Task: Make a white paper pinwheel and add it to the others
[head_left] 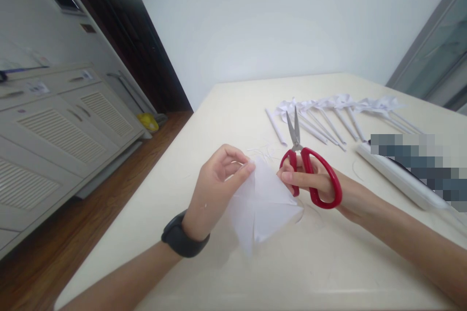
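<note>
A thin white square of paper (270,187) is held up over the table, with crossing creases and a slit running up from its lower edge. My left hand (224,182), with a black band on the wrist, pinches its upper left corner between thumb and fingers. On the other side, my right hand (304,175) has red-handled scissors (323,189) hooked on its fingers, blades parted slightly and pointing away from me. The thumb and fingertips of that hand also touch or pinch the paper's right edge.
Rolled white paper sticks with ruffled paper tops (339,102) lie in a row at the table's back right. One plain paper roll (275,126) lies left of them. Thin white strips (264,151) lie behind the paper. A white packet (397,175) rests at the right. Louvred cabinets (76,112) stand left.
</note>
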### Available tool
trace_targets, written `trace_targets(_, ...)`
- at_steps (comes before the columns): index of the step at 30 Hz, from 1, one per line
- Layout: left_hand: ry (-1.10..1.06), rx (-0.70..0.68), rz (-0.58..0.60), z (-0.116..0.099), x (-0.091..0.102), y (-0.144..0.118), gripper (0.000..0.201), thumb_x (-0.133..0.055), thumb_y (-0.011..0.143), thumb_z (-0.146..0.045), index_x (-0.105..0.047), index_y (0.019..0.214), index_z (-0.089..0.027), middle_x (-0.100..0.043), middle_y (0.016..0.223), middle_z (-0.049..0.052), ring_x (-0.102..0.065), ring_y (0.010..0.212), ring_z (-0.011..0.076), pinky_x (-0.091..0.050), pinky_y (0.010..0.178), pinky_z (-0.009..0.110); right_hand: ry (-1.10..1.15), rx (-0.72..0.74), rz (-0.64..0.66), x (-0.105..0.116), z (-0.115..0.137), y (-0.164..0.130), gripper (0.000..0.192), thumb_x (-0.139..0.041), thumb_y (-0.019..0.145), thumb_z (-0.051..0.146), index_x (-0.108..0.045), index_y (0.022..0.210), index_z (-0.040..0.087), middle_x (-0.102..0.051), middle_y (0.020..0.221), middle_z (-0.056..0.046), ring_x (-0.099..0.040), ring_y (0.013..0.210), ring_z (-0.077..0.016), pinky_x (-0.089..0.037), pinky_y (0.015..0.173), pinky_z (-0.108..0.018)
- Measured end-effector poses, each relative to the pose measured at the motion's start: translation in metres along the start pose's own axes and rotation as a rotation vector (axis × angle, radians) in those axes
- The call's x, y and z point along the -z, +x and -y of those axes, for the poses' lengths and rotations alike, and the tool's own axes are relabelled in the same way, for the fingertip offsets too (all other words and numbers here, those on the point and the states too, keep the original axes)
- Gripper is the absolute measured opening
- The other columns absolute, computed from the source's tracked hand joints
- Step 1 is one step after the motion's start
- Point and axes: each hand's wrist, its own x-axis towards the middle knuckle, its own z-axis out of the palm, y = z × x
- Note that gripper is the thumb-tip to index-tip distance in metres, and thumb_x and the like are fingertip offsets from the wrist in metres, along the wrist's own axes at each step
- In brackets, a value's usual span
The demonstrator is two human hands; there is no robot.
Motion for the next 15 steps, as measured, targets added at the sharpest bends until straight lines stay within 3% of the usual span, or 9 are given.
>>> trace_targets(7,-0.013,0.011,-0.066,0.0010,0.0028,0.0036,0.020,-0.064,0.076,-0.027,-0.049,0.088,-0.021,-0.056,0.085,-0.001,-0.055,0.066,0.0099,-0.042,0.053,0.019,0.068,-0.053,-0.029,0.0030,-0.0007,-0.0003,0.013,-0.060,0.075,0.020,-0.047,0.074,0.020,-0.054,0.076,0.002,-0.047,0.065,-0.0121,-0.035,0.063,-0.028)
trace_targets(15,0.039,-0.022,-0.140,0.0038,0.0046,0.0070,0.026,-0.064,0.074,-0.028,-0.050,0.094,-0.020,-0.058,0.085,0.001,-0.058,0.069,0.0115,-0.040,0.053,0.019,0.008,-0.064,-0.012,0.0037,0.0025,-0.0019,0.018,-0.063,0.073,0.024,-0.045,0.069,0.020,-0.050,0.069,0.003,-0.045,0.063,-0.0125,-0.035,0.063,-0.028)
